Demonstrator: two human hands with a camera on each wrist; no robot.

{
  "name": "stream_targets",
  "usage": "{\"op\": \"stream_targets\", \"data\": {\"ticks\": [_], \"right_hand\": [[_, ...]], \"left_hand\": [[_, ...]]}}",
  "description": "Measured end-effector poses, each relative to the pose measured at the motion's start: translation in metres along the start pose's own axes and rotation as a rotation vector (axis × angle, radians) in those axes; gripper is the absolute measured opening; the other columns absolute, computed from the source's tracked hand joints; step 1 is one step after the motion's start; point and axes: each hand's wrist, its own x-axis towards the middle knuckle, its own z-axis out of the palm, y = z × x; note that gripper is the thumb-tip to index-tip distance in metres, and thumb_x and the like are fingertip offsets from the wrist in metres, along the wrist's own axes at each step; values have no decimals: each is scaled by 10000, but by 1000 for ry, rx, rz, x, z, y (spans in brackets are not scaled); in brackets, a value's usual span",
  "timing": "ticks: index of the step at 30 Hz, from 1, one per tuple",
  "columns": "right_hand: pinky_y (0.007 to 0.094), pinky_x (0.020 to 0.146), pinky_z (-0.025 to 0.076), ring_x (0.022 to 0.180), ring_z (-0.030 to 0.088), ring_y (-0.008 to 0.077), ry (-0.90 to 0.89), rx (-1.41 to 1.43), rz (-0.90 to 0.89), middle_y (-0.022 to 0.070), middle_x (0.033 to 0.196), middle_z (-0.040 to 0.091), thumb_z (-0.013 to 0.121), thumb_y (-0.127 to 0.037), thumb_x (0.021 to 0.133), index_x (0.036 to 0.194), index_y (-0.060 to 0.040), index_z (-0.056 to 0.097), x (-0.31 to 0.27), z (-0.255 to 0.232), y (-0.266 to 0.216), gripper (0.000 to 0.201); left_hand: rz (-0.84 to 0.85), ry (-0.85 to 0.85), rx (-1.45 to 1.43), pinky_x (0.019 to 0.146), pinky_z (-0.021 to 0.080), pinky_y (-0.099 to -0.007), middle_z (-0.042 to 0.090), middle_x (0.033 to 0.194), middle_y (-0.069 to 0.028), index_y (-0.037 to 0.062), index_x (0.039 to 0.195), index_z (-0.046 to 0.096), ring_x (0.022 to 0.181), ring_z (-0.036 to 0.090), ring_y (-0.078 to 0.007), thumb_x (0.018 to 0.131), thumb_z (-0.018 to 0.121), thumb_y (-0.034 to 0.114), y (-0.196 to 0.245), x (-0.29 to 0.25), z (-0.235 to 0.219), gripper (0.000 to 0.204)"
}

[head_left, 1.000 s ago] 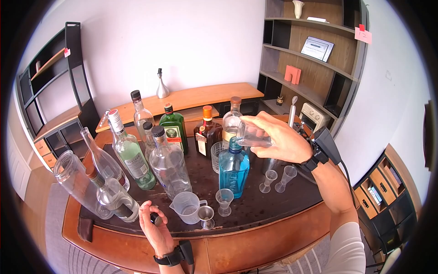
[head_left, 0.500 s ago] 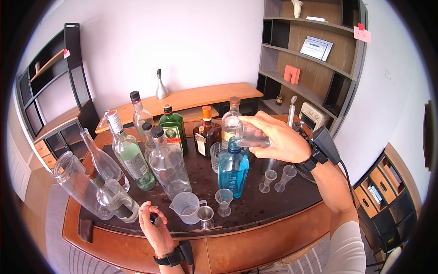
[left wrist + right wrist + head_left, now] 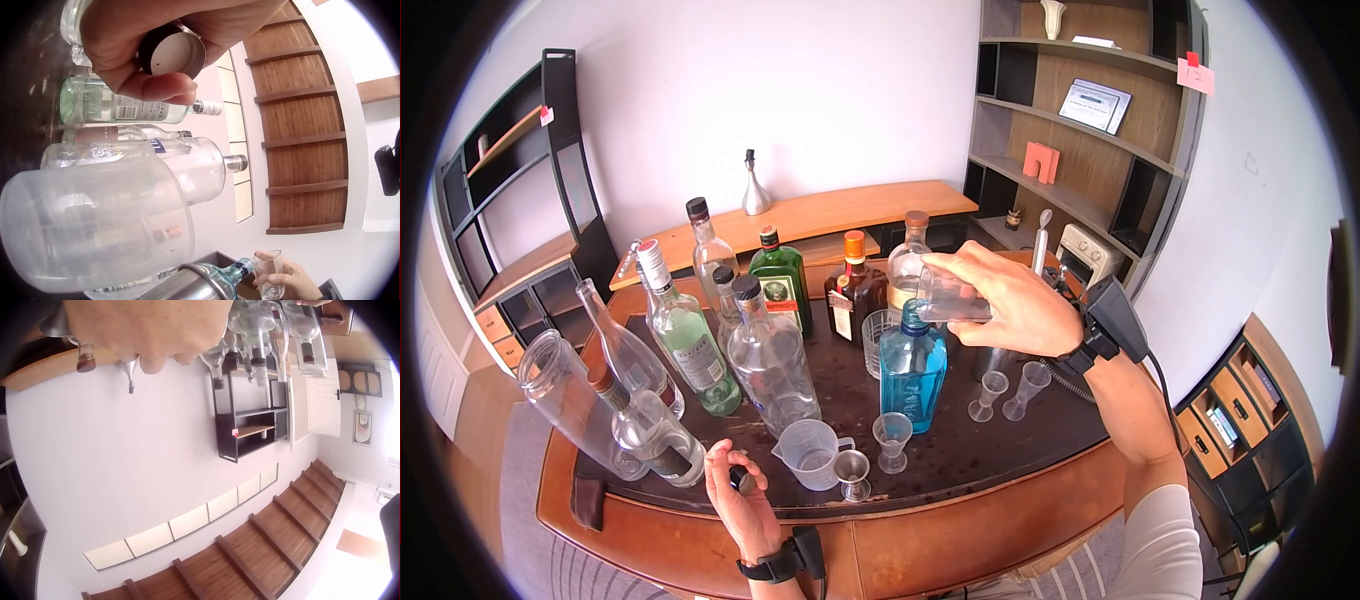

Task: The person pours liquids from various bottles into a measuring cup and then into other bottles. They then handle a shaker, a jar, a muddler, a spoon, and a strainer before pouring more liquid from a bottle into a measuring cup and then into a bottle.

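My right hand (image 3: 1020,300) grips a small clear glass (image 3: 952,293), tipped on its side with its rim at the mouth of a blue glass bottle (image 3: 913,370). The blue bottle stands upright and uncapped. In the left wrist view, the same glass (image 3: 269,275) appears beside the bottle's neck. My left hand (image 3: 740,500), low at the table's front, holds a dark bottle cap (image 3: 172,53) in curled fingers, its pale inside facing the left wrist camera. Nearest that hand are a plastic measuring jug (image 3: 808,458) and a metal jigger (image 3: 853,474).
Several bottles crowd the left and back of the table, among them a green one (image 3: 780,285) and a brown one (image 3: 855,300). A cut-glass tumbler (image 3: 878,345) stands behind the blue bottle. Small clear jiggers stand before (image 3: 892,440) and right of it. The table's leather edge (image 3: 920,545) runs along the front.
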Motion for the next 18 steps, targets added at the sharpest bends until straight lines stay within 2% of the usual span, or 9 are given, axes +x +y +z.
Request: {"op": "stream_targets", "data": {"ticks": [18], "right_hand": [[427,838,512,981,606,344,-18,-35,0,157,1112,550,757,-238,779,1413,-40,467,3,-2,-2,725]], "left_hand": [[11,-10,4,506,398,-224,574,784,4,60,1097,604,668,545,-84,1021,566,283,0,0,-1,239]]}}
